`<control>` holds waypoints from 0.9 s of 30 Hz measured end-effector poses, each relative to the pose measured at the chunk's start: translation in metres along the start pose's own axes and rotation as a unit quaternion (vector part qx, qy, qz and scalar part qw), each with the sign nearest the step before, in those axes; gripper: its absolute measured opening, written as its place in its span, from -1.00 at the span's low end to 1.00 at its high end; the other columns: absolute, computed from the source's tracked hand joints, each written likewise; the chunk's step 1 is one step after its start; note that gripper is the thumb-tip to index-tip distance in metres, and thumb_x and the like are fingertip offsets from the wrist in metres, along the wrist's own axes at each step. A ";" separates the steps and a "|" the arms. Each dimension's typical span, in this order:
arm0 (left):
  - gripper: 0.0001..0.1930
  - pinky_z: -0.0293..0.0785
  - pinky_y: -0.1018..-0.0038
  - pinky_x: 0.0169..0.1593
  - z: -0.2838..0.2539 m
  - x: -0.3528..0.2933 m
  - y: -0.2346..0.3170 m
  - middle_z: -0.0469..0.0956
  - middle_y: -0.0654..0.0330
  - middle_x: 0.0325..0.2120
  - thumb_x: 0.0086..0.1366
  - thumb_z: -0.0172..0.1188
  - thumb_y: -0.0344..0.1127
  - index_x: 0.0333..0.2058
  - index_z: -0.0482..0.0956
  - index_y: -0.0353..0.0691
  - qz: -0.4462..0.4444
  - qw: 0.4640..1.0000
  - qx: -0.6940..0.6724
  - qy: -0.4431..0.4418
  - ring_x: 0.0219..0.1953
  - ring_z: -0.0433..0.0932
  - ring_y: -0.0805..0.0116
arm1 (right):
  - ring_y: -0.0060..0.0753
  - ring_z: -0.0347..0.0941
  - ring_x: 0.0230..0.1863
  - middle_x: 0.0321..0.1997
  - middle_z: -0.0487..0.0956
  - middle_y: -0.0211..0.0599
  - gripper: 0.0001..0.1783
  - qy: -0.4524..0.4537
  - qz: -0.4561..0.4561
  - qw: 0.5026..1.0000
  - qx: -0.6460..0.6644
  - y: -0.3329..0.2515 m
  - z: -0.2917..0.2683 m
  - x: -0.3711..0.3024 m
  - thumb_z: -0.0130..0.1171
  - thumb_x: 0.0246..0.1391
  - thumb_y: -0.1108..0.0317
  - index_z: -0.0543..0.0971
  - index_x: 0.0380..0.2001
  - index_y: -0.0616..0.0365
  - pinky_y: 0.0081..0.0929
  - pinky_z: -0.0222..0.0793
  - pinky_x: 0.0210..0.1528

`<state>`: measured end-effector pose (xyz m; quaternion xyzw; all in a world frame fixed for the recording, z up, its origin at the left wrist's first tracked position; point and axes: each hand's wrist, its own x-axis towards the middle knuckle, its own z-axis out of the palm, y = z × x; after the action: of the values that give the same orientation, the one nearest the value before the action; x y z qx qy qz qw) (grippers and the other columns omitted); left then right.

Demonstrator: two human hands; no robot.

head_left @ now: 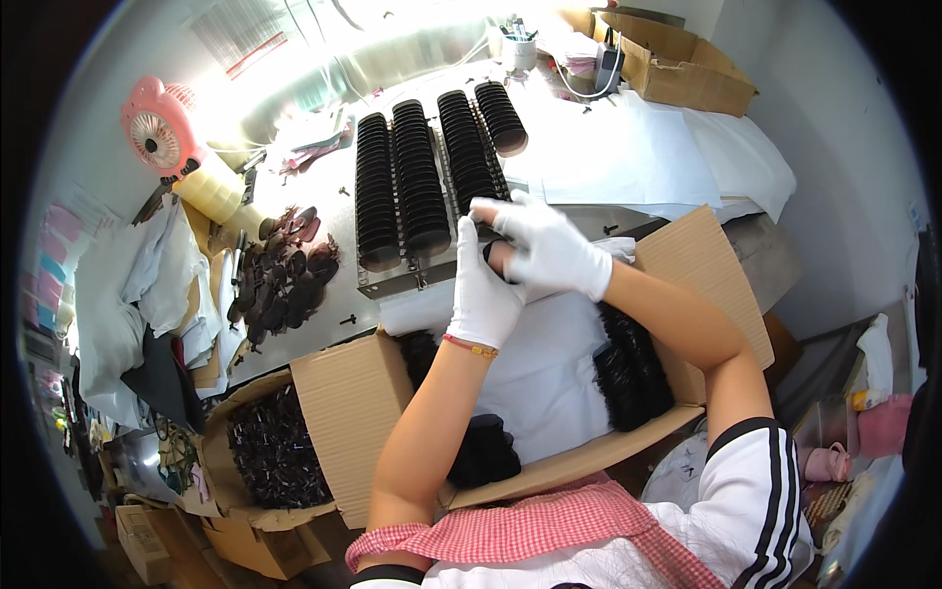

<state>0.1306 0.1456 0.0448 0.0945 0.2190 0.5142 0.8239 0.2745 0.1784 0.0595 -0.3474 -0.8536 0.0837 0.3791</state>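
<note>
- The left hand [488, 294] and right hand [549, 245], both in white gloves, meet in front of the rack [392, 282]. A small dark piece [491, 252] shows between them; blur and overlap hide the grip, so I cannot tell whether either is clamped on it or merely touching. If the hold is loose, slick glove cloth could let it slip.
- A dropped piece would probably land in the open box [353, 422] below the hands, on the white cloth [554, 363]. Against the black bundles [633, 378] along the box's sides, it might be hard to spot.
- The right fingertips are at the near end of the third row of dark discs [466, 147], counting from the left; contact is unclear. The discs stand on edge, closely stacked, so a careless knuckle could tip several or rub their faces.
- The rack's near edge lies close to the box. A forearm catching a box flap could jolt it, shifting all four rows on the worktop [339, 344].
- Left of the rack, a loose heap of dark pieces [285, 285] lies jumbled. A sweep of the left elbow might scatter it, and pieces rubbing together could scratch.
- Small dark clips [348, 319] lie loose nearby; one caught under a disc could mark it.
</note>
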 end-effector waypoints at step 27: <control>-0.71 0.35 0.59 -0.41 -0.040 0.042 0.010 0.52 0.28 -0.51 0.17 0.19 -0.39 -0.12 0.62 -0.34 0.095 0.803 0.585 0.060 -0.52 0.39 0.59 | 0.00 0.52 0.11 0.11 0.58 -0.01 -0.46 0.111 -0.006 0.992 -0.059 0.179 0.074 0.059 0.09 0.11 0.58 0.47 0.20 0.20 -0.32 0.39 0.22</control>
<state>0.1198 0.1846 0.0017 0.5478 0.5172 0.3689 0.5443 0.2893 0.3592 -0.0299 -0.3711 -0.8119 -0.0079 0.4506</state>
